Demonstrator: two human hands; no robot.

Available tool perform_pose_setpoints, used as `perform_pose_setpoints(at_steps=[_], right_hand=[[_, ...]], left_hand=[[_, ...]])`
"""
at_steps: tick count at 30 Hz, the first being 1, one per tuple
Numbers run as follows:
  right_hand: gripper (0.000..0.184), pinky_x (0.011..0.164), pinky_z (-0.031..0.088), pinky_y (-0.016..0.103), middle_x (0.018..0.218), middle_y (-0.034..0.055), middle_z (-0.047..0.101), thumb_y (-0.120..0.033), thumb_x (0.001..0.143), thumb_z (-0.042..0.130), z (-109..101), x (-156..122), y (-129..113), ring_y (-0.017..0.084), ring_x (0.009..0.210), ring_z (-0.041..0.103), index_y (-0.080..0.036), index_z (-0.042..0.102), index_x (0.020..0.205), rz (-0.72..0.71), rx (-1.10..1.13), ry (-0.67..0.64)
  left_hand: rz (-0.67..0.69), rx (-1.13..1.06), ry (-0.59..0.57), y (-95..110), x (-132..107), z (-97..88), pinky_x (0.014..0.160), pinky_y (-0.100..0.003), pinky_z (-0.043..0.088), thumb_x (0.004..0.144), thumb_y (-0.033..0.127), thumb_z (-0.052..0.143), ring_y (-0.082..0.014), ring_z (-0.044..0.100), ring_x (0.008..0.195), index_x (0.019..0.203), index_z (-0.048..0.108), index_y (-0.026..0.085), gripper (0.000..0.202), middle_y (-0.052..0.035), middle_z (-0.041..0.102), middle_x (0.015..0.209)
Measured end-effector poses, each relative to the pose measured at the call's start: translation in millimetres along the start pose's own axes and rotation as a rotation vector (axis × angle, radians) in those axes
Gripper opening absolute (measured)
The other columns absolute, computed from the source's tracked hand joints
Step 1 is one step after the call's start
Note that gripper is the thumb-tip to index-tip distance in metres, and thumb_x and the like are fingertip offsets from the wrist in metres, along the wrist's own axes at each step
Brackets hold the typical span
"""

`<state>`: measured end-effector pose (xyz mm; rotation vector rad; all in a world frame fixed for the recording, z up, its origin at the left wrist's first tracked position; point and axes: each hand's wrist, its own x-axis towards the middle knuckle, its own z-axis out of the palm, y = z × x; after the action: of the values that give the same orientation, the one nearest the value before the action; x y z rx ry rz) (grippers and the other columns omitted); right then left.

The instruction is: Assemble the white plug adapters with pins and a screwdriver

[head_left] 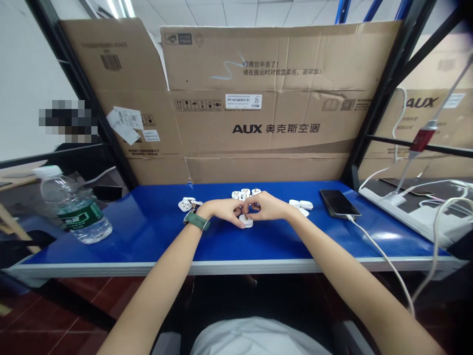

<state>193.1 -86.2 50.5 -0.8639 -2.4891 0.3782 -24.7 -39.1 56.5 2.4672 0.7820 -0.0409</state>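
Observation:
A white plug piece [247,223] rests on the blue tabletop close to its middle. My left hand [226,209], a green-strapped watch on its wrist, grips the piece from the left with thumb and fingers. From the right, my right hand [266,205] is closed in a pinch just above it. A small brownish bit shows under those fingertips, too small to name. Just behind my hands stands a group of white plugs [236,194] with their pins up. White round plug parts [185,204] lie by my left wrist, and white covers [306,204] lie right of my right hand.
A water bottle [76,209] stands at the left of the table [155,224]. On the right lie a phone [338,203] with a white cable and a white power strip [397,199]. A cardboard sheet [281,148] walls off the back. A person sits beyond, at far left.

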Motion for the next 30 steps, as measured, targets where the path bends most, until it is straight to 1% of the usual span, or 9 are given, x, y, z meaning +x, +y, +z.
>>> perform_pose_setpoints(at_steps=[3,7,9,14,18,22,26,30], right_hand=[[0.015,0.062,0.039,0.023,0.070,-0.0007,0.068,-0.019,0.078,0.069,-0.5,-0.3,1.1,0.011,0.061,0.054,-0.017,0.079,0.090,0.039,-0.028,0.018],[0.015,0.066,0.042,0.023,0.080,0.0009,0.075,-0.018,0.078,0.069,2.6,0.1,3.3,0.013,0.069,0.061,-0.018,0.080,0.088,0.051,-0.015,-0.025],[0.013,0.067,0.042,0.023,0.081,0.0009,0.076,-0.020,0.078,0.071,4.5,0.5,3.0,0.013,0.070,0.062,-0.019,0.080,0.087,0.066,-0.036,-0.027],[0.015,0.060,0.038,0.023,0.078,0.0009,0.074,-0.021,0.075,0.074,8.5,1.6,-0.3,0.013,0.067,0.060,-0.020,0.080,0.089,0.133,-0.108,-0.018],[0.012,0.057,0.035,0.023,0.077,0.0010,0.073,-0.021,0.074,0.074,11.2,2.4,-1.7,0.012,0.065,0.058,-0.019,0.078,0.086,0.147,-0.122,-0.003],[0.015,0.056,0.036,0.022,0.079,0.0007,0.073,-0.021,0.073,0.073,13.1,2.8,-2.2,0.013,0.067,0.060,-0.019,0.078,0.087,0.177,-0.105,0.012],[0.016,0.060,0.040,0.023,0.080,0.0017,0.075,-0.018,0.072,0.072,14.6,3.5,-1.6,0.014,0.071,0.063,-0.019,0.079,0.086,0.195,-0.063,0.009],[0.011,0.063,0.044,0.023,0.077,0.0014,0.075,-0.015,0.071,0.072,14.1,5.3,-0.2,0.014,0.070,0.064,-0.017,0.078,0.079,0.236,0.067,0.008]], left_hand=[[-0.031,-0.003,-0.001,1.1,-0.2,-0.2,0.058,-0.026,0.030,0.067,0.051,0.082,-0.0118,0.042,0.064,0.097,0.056,0.019,0.051,0.0046,0.046,0.075],[-0.028,-0.024,-0.014,3.5,-0.3,-0.6,0.058,-0.026,0.030,0.067,0.051,0.082,-0.0114,0.040,0.064,0.097,0.055,0.019,0.052,0.0054,0.045,0.074],[-0.025,-0.025,-0.016,3.8,-0.4,-0.6,0.058,-0.026,0.030,0.067,0.051,0.082,-0.0113,0.040,0.063,0.098,0.055,0.019,0.051,0.0058,0.045,0.072],[-0.022,-0.023,-0.010,2.5,-0.7,-0.2,0.058,-0.027,0.029,0.068,0.052,0.081,-0.0117,0.040,0.061,0.097,0.056,0.020,0.051,0.0061,0.044,0.070],[-0.022,-0.029,-0.002,3.2,-1.2,-0.1,0.058,-0.027,0.029,0.067,0.050,0.082,-0.0116,0.039,0.061,0.094,0.055,0.020,0.049,0.0058,0.044,0.070],[-0.030,-0.014,-0.004,5.7,-2.1,-0.4,0.058,-0.027,0.029,0.068,0.050,0.081,-0.0116,0.039,0.061,0.093,0.052,0.020,0.049,0.0056,0.044,0.071],[-0.033,-0.009,0.000,7.0,-2.7,-0.7,0.058,-0.027,0.030,0.069,0.050,0.081,-0.0116,0.040,0.062,0.094,0.052,0.020,0.049,0.0054,0.044,0.072],[-0.039,-0.012,0.002,6.8,-1.8,-0.8,0.057,-0.027,0.030,0.068,0.049,0.082,-0.0113,0.039,0.062,0.094,0.053,0.020,0.049,0.0054,0.045,0.072]])
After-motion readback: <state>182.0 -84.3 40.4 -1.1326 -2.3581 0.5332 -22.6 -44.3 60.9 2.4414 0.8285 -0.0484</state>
